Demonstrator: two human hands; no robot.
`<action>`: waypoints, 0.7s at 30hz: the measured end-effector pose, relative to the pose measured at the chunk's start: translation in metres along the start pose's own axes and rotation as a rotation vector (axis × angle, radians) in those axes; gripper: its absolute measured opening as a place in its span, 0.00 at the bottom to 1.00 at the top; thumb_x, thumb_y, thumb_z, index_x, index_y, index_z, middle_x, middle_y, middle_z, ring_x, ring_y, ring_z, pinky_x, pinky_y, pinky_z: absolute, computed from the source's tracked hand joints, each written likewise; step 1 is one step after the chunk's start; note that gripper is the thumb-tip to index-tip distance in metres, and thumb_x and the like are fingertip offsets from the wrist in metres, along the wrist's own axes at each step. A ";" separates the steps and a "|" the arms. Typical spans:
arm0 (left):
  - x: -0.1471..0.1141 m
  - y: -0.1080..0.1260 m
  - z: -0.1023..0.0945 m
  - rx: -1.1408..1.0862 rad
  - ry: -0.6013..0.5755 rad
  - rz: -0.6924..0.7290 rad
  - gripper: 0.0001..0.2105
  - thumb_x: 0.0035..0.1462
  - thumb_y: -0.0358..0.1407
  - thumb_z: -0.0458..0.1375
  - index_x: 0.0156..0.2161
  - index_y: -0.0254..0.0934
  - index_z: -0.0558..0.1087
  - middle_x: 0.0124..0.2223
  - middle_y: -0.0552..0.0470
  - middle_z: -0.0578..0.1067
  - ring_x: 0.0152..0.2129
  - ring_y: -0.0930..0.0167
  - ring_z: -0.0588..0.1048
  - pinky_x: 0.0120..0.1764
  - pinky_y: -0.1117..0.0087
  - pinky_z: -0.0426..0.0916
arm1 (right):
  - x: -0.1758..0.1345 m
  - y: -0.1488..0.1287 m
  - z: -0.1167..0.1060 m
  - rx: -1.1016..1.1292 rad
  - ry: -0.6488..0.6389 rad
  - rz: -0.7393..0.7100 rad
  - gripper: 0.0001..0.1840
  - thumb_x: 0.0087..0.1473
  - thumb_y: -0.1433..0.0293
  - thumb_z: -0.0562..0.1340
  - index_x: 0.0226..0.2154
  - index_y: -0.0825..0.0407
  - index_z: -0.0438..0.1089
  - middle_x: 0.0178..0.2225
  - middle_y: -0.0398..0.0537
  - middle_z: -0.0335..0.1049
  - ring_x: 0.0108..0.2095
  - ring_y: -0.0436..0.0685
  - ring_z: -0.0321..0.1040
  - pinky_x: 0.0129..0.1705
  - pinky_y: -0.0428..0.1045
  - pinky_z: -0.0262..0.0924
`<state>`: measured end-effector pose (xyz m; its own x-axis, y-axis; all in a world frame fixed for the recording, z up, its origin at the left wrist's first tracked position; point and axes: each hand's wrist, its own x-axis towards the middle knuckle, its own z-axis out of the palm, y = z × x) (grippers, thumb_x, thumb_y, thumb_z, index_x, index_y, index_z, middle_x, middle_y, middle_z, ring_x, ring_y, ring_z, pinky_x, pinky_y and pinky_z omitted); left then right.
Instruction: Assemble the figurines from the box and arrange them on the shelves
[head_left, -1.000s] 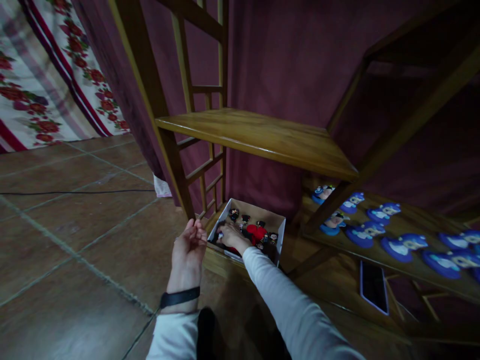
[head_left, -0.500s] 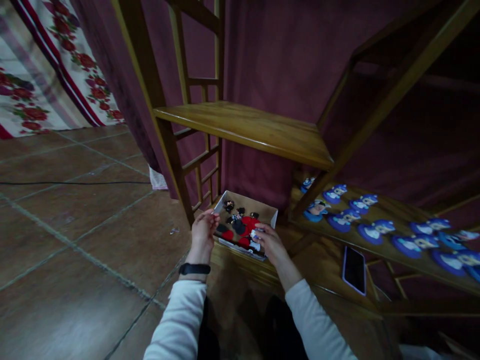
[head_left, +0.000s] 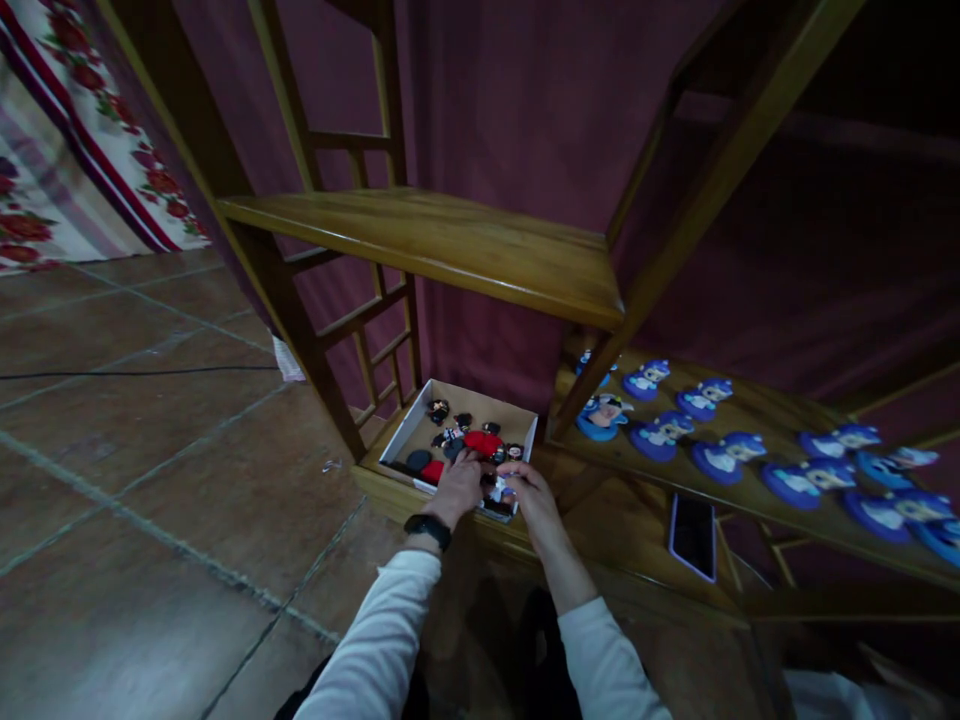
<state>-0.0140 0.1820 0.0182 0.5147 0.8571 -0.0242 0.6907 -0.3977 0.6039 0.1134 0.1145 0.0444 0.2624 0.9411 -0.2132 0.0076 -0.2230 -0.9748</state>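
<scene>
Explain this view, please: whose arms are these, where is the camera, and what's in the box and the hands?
There is no machine: these are a person's bare hands, seen from a camera worn on that person's head, looking forward and down. The left hand and right hand work close together at the near edge of an open box holding small dark figures and red pieces. A small pale piece shows between them; whether either hand grips it is unclear. To the right are blue-and-white figures on a wooden shelf, with a phone below.
</scene>
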 end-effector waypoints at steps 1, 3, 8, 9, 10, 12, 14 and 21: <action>0.002 -0.003 -0.002 -0.002 0.005 -0.013 0.15 0.44 0.27 0.58 0.39 0.42 0.76 0.52 0.44 0.69 0.55 0.56 0.57 0.52 0.53 0.50 | 0.002 0.001 -0.001 -0.026 0.005 0.001 0.11 0.41 0.66 0.55 0.29 0.48 0.70 0.33 0.44 0.70 0.32 0.54 0.67 0.31 0.47 0.63; 0.003 -0.014 -0.011 0.005 0.043 -0.029 0.17 0.45 0.25 0.56 0.40 0.44 0.75 0.53 0.46 0.68 0.54 0.57 0.58 0.52 0.53 0.50 | 0.004 0.004 -0.002 -0.080 0.008 0.020 0.12 0.42 0.66 0.54 0.31 0.47 0.70 0.35 0.44 0.70 0.30 0.53 0.67 0.32 0.47 0.64; -0.005 -0.045 -0.042 0.066 0.329 -0.272 0.14 0.44 0.25 0.56 0.37 0.41 0.75 0.49 0.43 0.71 0.49 0.59 0.65 0.50 0.59 0.56 | 0.011 0.012 -0.004 -0.128 -0.018 0.020 0.13 0.45 0.65 0.54 0.35 0.47 0.69 0.36 0.43 0.69 0.28 0.51 0.68 0.33 0.47 0.64; -0.008 -0.049 -0.048 0.085 0.341 -0.328 0.13 0.45 0.26 0.56 0.37 0.41 0.75 0.48 0.43 0.72 0.47 0.60 0.67 0.49 0.61 0.58 | 0.013 0.014 -0.004 -0.112 -0.023 0.007 0.13 0.45 0.65 0.54 0.35 0.47 0.68 0.36 0.43 0.69 0.29 0.51 0.68 0.33 0.47 0.64; -0.009 -0.052 -0.052 0.110 0.340 -0.372 0.13 0.47 0.27 0.55 0.39 0.41 0.74 0.47 0.44 0.72 0.46 0.62 0.68 0.47 0.63 0.60 | 0.015 0.015 -0.003 -0.094 -0.024 -0.004 0.14 0.45 0.65 0.55 0.36 0.47 0.68 0.37 0.42 0.69 0.29 0.51 0.68 0.33 0.47 0.63; -0.012 -0.054 -0.060 0.175 0.310 -0.435 0.15 0.51 0.30 0.52 0.44 0.41 0.72 0.46 0.44 0.73 0.42 0.64 0.71 0.44 0.66 0.63 | 0.018 0.018 -0.001 -0.077 -0.004 -0.021 0.15 0.43 0.66 0.57 0.38 0.46 0.67 0.35 0.40 0.69 0.30 0.51 0.67 0.34 0.47 0.63; -0.012 -0.054 -0.064 0.224 0.303 -0.497 0.16 0.54 0.33 0.50 0.47 0.42 0.70 0.44 0.44 0.74 0.40 0.64 0.73 0.41 0.66 0.65 | 0.020 0.020 0.000 -0.081 0.026 -0.033 0.17 0.41 0.67 0.59 0.39 0.46 0.67 0.33 0.39 0.69 0.31 0.51 0.67 0.36 0.48 0.62; -0.009 -0.066 -0.057 0.246 0.282 -0.587 0.14 0.54 0.33 0.49 0.45 0.37 0.71 0.40 0.39 0.76 0.38 0.61 0.74 0.37 0.66 0.66 | 0.021 0.017 0.005 0.011 -0.016 -0.022 0.21 0.39 0.68 0.60 0.40 0.47 0.67 0.33 0.40 0.69 0.32 0.52 0.67 0.37 0.48 0.62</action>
<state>-0.0933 0.2198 0.0242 -0.1079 0.9922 -0.0631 0.9266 0.1233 0.3553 0.1145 0.1313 0.0233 0.2473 0.9496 -0.1925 0.0022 -0.1992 -0.9800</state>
